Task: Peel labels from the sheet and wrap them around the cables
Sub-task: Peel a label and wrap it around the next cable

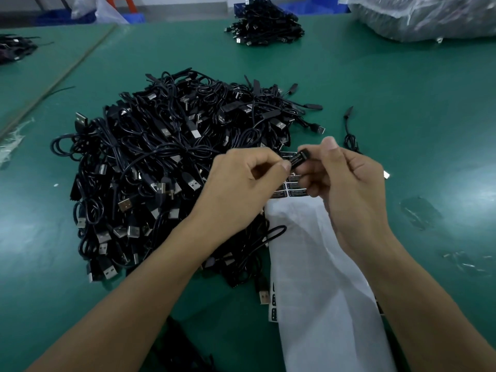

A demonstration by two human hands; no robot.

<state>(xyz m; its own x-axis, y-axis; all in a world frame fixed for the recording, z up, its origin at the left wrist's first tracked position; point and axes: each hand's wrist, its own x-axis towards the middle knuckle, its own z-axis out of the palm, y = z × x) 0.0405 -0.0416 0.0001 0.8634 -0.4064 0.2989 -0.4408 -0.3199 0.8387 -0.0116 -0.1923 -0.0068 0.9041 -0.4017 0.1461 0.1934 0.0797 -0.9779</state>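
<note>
Left hand (241,183): fingers curled, thumb and forefinger tips (285,165) pinched on the near end of the label.
Right hand (354,183): thumb (330,145) on top and forefinger beneath, pinching the far end of the same label; other fingers curled in under the palm.
Label (296,160): small, black, pale print, held between the two sets of fingertips, tilted, in the air. Cannot tell if a cable runs inside it.
Label sheet (316,264): white backing flat on the table, directly below the fingertips and running back under the right forearm. Rows of unpeeled black labels (291,187) show just under the pinch; a few more sit at the sheet's edge near the left forearm.
Cable pile (161,157): large heap of black USB cables, beside and beyond the left fingers, its edge passing under the left wrist.
Cable loop (271,234): one black loop lies on the sheet's edge, below the left palm; where it leads is hidden.
Lone cable (349,135): coiled, just beyond the right thumb tip, apart from the heap.
Far pile (265,25): smaller stack of cables, well beyond both hands.
Plastic bag (424,14): clear, bulky, far past the right fingers.
Table (402,89): green mat surface.
</note>
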